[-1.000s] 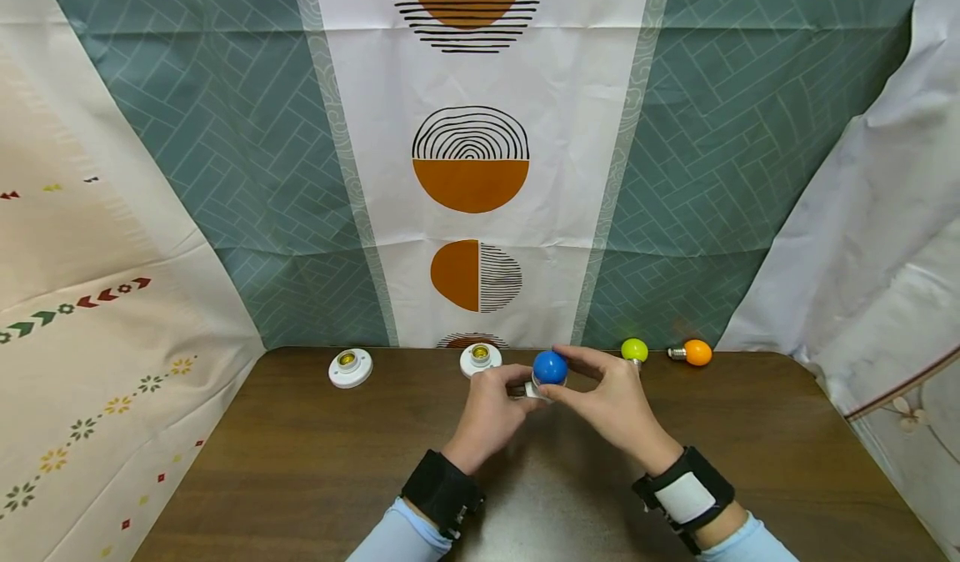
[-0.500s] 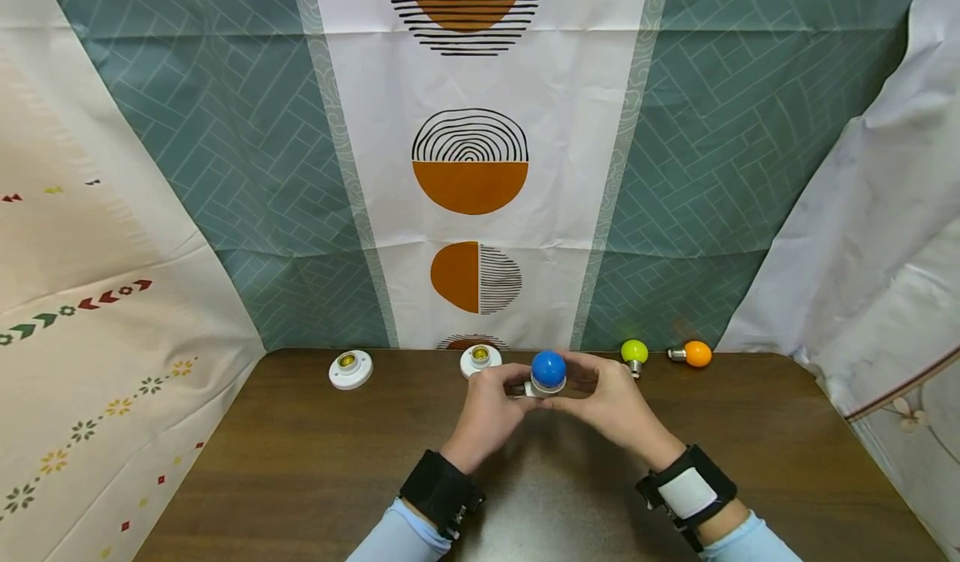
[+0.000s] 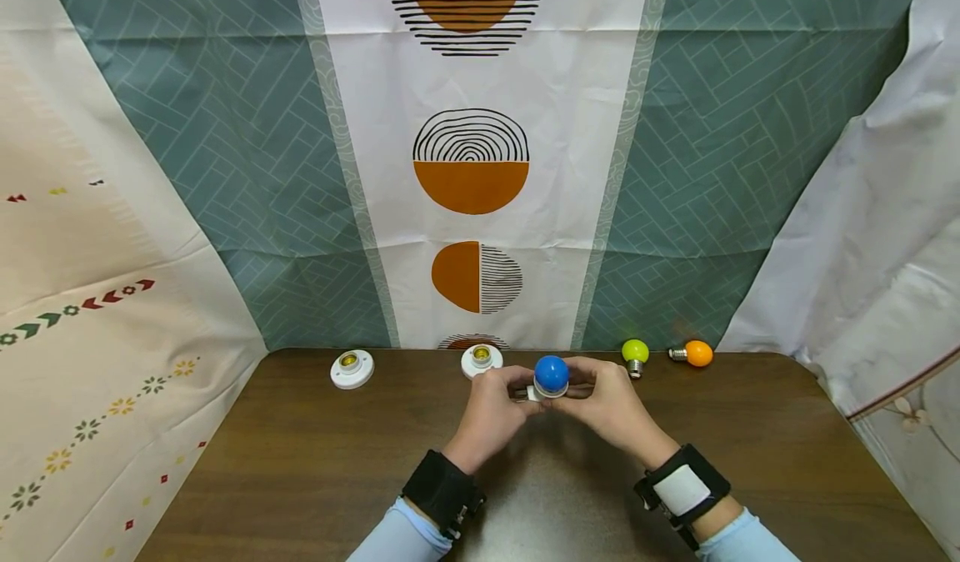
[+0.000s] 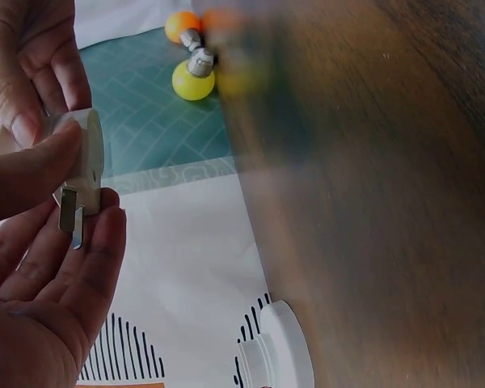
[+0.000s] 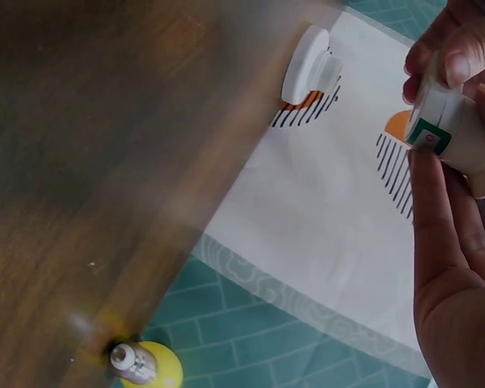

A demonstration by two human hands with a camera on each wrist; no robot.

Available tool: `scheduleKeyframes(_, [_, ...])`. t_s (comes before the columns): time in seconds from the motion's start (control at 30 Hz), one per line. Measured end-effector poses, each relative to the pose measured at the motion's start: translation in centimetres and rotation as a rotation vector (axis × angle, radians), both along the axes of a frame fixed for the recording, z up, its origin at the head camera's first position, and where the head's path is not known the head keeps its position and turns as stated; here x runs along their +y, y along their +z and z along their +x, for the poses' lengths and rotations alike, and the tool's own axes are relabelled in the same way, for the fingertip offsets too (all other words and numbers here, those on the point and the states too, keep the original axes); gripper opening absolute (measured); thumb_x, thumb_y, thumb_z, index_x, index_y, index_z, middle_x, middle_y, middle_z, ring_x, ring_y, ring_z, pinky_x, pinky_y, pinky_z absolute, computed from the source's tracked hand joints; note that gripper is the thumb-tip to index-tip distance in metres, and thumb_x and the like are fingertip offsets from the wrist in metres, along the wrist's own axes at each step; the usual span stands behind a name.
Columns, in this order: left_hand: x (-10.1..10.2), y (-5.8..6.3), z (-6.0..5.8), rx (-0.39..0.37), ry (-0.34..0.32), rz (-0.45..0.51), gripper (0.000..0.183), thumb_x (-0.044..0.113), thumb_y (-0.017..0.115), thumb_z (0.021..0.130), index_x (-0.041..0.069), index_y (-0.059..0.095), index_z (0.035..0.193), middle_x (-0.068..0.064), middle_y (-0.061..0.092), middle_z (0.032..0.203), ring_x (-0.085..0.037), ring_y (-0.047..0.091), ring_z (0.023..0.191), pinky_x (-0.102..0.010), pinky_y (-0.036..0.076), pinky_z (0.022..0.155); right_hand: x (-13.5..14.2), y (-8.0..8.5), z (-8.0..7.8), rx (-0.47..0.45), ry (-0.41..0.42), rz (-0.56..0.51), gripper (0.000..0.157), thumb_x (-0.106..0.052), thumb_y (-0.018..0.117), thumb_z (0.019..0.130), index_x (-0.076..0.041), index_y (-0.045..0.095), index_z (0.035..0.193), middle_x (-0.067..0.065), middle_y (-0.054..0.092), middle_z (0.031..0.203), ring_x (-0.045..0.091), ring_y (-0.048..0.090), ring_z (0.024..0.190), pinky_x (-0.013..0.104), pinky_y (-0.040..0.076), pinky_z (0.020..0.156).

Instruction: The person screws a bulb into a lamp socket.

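Close over the table, both hands hold a white plug-in lamp socket (image 4: 90,158) that carries a blue bulb (image 3: 551,373). My left hand (image 3: 489,413) grips the plug end between thumb and fingers; two flat metal prongs (image 4: 66,210) stick out there in the left wrist view. From the other side my right hand (image 3: 613,402) pinches the socket's body, just under the bulb. A green-bordered label (image 5: 429,137) shows on the socket in the right wrist view. The bulb's screw base is hidden inside the socket.
Two round white lamp holders, one at left (image 3: 352,369) and one mid-table (image 3: 481,360), stand along the brown table's (image 3: 322,470) back edge. Right of the hands are a yellow-green bulb (image 3: 635,352) and an orange bulb (image 3: 699,353). A patterned cloth (image 3: 480,128) hangs behind.
The right thumb and fingers have shifted from the blue bulb down to the socket's body, so more of the bulb and the white collar shows. The left hand keeps its grip.
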State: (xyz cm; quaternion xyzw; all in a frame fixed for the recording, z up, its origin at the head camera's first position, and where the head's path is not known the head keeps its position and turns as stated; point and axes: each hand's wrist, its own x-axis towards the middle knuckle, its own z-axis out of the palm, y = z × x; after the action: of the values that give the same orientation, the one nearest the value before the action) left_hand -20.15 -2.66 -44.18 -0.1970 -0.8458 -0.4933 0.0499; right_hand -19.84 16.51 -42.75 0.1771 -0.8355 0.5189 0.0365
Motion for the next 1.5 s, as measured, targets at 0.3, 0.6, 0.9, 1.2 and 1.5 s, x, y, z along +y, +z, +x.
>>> scheduleKeyframes(0.3, [-0.1, 0.1, -0.2, -0.013, -0.017, -0.012, 0.035, 0.016, 0.079, 0.072, 0.016, 0.069, 0.105, 0.005, 0.07, 0.097, -0.005, 0.065, 0.087, -0.024, 0.054, 0.08, 0.2, -0.3, -0.3, -0.021, 0.01, -0.024, 0.05, -0.019, 0.083, 0.068, -0.011, 0.064, 0.114, 0.01, 0.067, 0.11, 0.022, 0.069, 0.09, 0.026, 0.056, 0.071])
scheduleKeyframes(0.6, [-1.0, -0.5, -0.3, 0.003, 0.133, -0.091, 0.036, 0.031, 0.074, 0.079, 0.018, 0.066, 0.112, -0.002, 0.068, 0.112, -0.02, 0.064, 0.101, -0.037, 0.053, 0.086, 0.9, 0.0, -1.2, 0.027, -0.107, 0.098, 0.053, -0.022, 0.083, 0.069, -0.01, 0.062, 0.116, 0.007, 0.068, 0.104, 0.015, 0.069, 0.085, 0.026, 0.056, 0.072])
scheduleKeyframes(0.9, [-2.7, -1.2, -0.8, 0.195, 0.367, -0.269, 0.038, 0.032, 0.074, 0.078, 0.01, 0.068, 0.108, -0.004, 0.067, 0.11, -0.022, 0.063, 0.101, -0.037, 0.052, 0.085, 1.9, -0.6, -3.4, 0.08, -0.297, 0.213, 0.045, -0.02, 0.082, 0.068, -0.005, 0.065, 0.108, 0.009, 0.07, 0.093, 0.017, 0.065, 0.077, 0.035, 0.056, 0.073])
scheduleKeyframes(1.2, [-3.5, -1.4, -0.8, 0.196, 0.401, -0.347, 0.04, 0.032, 0.076, 0.077, 0.008, 0.068, 0.108, -0.007, 0.068, 0.107, -0.024, 0.064, 0.096, -0.039, 0.053, 0.08, 2.3, -1.5, -5.3, 0.051, -0.455, 0.255, 0.052, -0.025, 0.082, 0.067, -0.002, 0.063, 0.11, 0.014, 0.07, 0.091, 0.023, 0.064, 0.078, 0.041, 0.053, 0.072])
scheduleKeyframes(1.5, [-3.5, -1.5, -0.8, 0.119, 0.387, -0.427, 0.039, 0.034, 0.074, 0.078, 0.009, 0.069, 0.106, -0.007, 0.069, 0.103, -0.025, 0.065, 0.092, -0.04, 0.053, 0.077, 2.1, -2.1, -6.5, -0.022, -0.465, 0.278, 0.052, -0.017, 0.079, 0.068, 0.006, 0.06, 0.112, 0.018, 0.067, 0.093, 0.024, 0.061, 0.078, 0.038, 0.051, 0.069])
